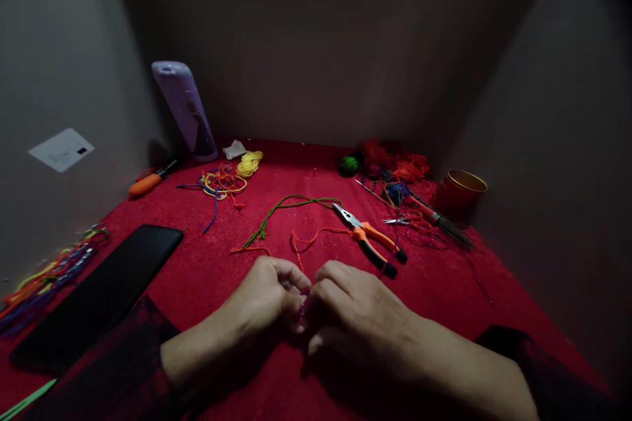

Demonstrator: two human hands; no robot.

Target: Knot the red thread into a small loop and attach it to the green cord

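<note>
One left hand [271, 293] pinches purple thread [303, 301] above red cloth [197, 276]; the right hand [358, 306] curls just beside it, its grip hidden, so what it holds cannot be told. Orange-handled pliers [359, 233] lie beyond.

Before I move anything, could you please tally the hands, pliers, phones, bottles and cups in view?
Left hand and right hand: 2
Pliers: 1
Black phone: 1
Purple bottle: 1
Red cup: 1
Total: 6
</note>
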